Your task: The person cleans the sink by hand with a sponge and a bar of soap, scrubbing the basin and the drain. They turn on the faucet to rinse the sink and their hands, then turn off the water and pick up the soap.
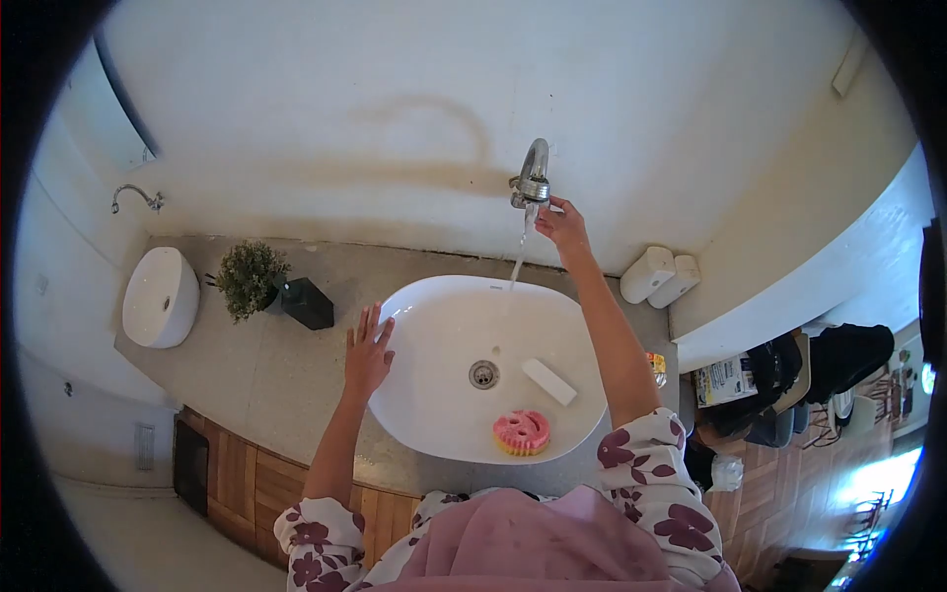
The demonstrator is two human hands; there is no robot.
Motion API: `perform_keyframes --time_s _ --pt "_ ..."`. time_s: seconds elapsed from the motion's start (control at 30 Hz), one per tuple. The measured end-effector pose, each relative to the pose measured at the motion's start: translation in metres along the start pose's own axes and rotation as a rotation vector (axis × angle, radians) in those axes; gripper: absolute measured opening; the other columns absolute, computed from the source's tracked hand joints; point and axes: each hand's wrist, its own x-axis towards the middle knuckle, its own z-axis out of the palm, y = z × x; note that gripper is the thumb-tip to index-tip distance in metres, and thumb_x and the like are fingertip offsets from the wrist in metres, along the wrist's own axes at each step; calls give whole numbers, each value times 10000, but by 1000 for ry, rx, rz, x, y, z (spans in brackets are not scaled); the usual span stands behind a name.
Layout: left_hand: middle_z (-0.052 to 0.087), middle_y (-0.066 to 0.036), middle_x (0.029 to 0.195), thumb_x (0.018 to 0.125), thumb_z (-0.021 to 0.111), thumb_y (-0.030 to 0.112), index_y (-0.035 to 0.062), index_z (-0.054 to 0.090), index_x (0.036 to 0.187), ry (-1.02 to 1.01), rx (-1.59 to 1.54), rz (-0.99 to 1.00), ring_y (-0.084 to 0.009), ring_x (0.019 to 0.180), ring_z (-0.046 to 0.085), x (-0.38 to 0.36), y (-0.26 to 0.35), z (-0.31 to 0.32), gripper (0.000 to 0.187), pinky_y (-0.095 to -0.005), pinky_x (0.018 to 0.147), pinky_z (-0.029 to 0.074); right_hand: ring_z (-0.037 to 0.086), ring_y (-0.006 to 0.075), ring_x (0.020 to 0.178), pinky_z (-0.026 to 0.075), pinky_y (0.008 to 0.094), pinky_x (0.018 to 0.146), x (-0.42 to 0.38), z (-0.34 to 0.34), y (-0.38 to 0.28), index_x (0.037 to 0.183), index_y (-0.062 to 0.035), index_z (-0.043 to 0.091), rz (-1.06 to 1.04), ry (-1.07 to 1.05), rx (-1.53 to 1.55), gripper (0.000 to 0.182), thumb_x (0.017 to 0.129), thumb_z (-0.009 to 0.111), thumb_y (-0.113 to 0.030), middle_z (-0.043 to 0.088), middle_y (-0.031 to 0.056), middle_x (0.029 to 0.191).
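A curved metal faucet [534, 170] on the wall runs a thin stream of water into the white oval sink [424, 414]. My right hand [565, 233] is up at the faucet's mouth, fingers bent against its right side; exactly what they grip is partly hidden. My left hand [368, 355] is open, fingers spread, at the sink's left rim. Inside the basin lie a pink and yellow smiley-face sponge [522, 432] and a white rectangular block [549, 382], to the right of the metal drain [483, 375].
Left on the grey counter [266, 385] stand a potted plant [250, 279], a dark bottle [307, 303] and a second white basin [161, 298]. Two white containers [648, 275] are by the wall at right. A yellow-and-red package [657, 369] sits near my right arm.
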Motion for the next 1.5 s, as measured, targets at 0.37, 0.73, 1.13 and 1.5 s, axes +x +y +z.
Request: perform_keyframes --time_s 0.37,0.73,1.13,1.5 --pt "89 -42 1586 783 704 194 181 447 1402 15 -27 2 -261 1454 139 0 -2 2 670 -552 1090 305 654 259 714 583 388 735 -84 35 59 901 73 608 464 -241 -88 270 904 531 -187 635 149 804" --pt "88 -41 1589 793 691 185 171 450 1400 39 -49 9 -246 1457 130 -2 -4 5 653 -546 1099 292 609 336 1036 519 388 937 -57 53 48 1145 146 531 392 -339 4 329 892 473 -56 586 258 1118" --pt "63 -33 1592 811 673 185 162 444 1403 14 -53 4 -234 1459 117 -2 -2 1 635 -530 1111 281 616 313 1043 518 376 938 -65 109 29 1198 145 505 431 -460 1 376 961 429 -135 592 246 1128" --pt "56 -39 1591 850 614 148 145 424 1413 27 -89 0 -236 1459 116 0 -4 5 595 -538 1112 277 625 335 1022 522 401 931 -67 28 64 1150 132 524 562 -179 -95 369 981 393 -169 591 271 1128"
